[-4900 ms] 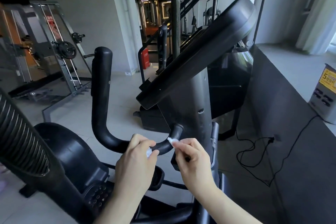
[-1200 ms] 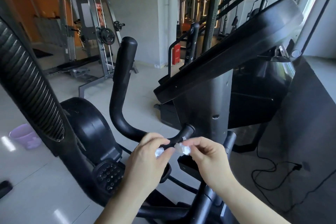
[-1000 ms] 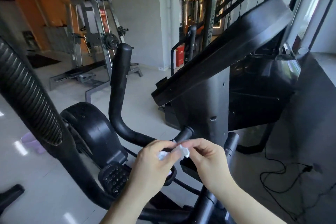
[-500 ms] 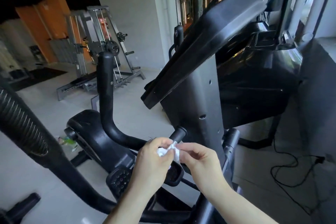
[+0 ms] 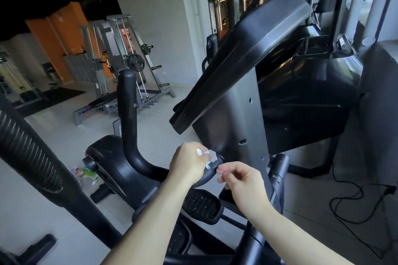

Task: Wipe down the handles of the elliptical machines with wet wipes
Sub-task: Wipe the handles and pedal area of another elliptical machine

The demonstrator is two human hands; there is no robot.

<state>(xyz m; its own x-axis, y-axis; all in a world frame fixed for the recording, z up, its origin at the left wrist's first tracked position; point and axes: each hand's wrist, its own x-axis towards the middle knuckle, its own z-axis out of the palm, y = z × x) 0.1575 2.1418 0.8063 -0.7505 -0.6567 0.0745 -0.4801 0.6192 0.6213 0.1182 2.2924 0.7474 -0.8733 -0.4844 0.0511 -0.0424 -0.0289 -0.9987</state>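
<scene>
A black curved handle of the elliptical machine rises at centre left and bends toward the console column. My left hand grips a crumpled white wet wipe against the handle's lower end, beside the column. My right hand hovers just to the right of the wipe, fingers curled with thumb and forefinger together; I see nothing between them. A thick ribbed black handle crosses the left foreground.
The tilted console panel overhangs the hands. A weight rack stands on the tiled floor behind. A black cable trails on the floor at right. Litter lies beside the flywheel housing.
My right hand has let go of the wipe and drawn back to the lower right. The left hand keeps the wipe against the handle's end. The view has shifted left.
</scene>
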